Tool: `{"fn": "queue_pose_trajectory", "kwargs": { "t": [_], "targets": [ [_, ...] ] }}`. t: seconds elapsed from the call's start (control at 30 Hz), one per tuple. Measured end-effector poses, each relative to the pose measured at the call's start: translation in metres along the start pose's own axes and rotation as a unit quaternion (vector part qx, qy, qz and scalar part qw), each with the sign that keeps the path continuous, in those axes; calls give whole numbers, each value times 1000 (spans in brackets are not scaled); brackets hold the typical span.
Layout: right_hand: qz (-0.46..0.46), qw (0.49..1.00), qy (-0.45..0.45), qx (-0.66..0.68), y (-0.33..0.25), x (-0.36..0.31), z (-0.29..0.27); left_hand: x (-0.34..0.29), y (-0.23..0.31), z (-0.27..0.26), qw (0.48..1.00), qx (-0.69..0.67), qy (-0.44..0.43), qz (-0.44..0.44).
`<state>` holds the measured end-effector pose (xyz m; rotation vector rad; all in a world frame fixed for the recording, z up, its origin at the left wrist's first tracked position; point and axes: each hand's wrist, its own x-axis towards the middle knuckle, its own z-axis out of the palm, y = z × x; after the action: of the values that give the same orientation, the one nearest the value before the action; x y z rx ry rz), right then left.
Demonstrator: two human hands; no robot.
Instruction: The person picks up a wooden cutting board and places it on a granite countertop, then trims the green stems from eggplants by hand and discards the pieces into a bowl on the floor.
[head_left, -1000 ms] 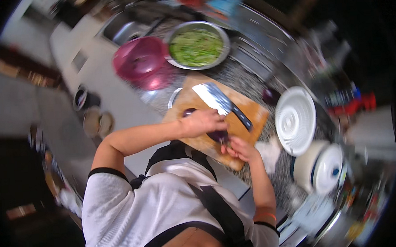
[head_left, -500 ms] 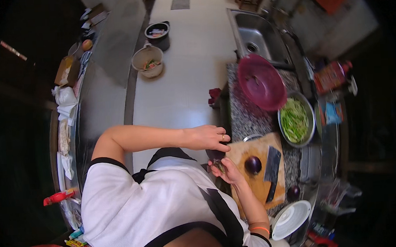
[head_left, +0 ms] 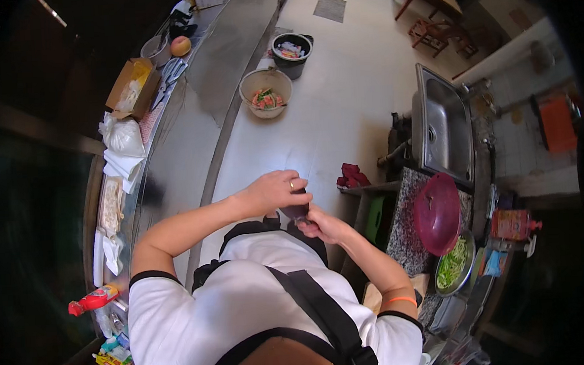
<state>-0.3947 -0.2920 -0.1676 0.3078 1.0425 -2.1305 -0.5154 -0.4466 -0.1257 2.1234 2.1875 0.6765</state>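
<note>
In front of my chest my left hand (head_left: pixel 278 190) and my right hand (head_left: pixel 322 224) are closed together on a small dark purple eggplant (head_left: pixel 295 212). The left hand grips its upper part from above, a ring on one finger. My right hand pinches its lower end from below. Most of the eggplant is hidden by my fingers. I wear a white shirt with a dark apron strap (head_left: pixel 312 307), and an orange band (head_left: pixel 400 301) sits on my right forearm.
A steel sink (head_left: pixel 442 127) lies to the right, with a magenta bowl (head_left: pixel 437 212) and a metal bowl of green cut vegetables (head_left: pixel 455 265) on the dark counter. On the floor stand a scrap basin (head_left: pixel 265 92) and a black bin (head_left: pixel 292 52). A long steel counter (head_left: pixel 171 142) runs along the left.
The view has swung from the cutting board toward the floor. Both hands left the board and now hold the eggplant in mid-air before my chest.
</note>
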Motion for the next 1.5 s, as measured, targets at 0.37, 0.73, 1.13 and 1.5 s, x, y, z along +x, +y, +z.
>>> {"fn": "queue_pose_trajectory", "kwargs": {
  "t": [0.37, 0.73, 1.13, 1.5],
  "targets": [
    [39, 998, -59, -1, -154, 130, -47, 14, -148, -33, 970, -27, 122, -210],
    [-174, 759, 13, -627, -345, 253, -145, 91, -341, -49, 914, -83, 86, -388],
    [12, 724, -50, -688, -465, 342, -164, 128, -466, -90, 882, -157, 12, -444],
    [-186, 796, 48, -574, -454, 403, -180, 102, -527, -86, 822, -253, 53, -507]
  ]
}}
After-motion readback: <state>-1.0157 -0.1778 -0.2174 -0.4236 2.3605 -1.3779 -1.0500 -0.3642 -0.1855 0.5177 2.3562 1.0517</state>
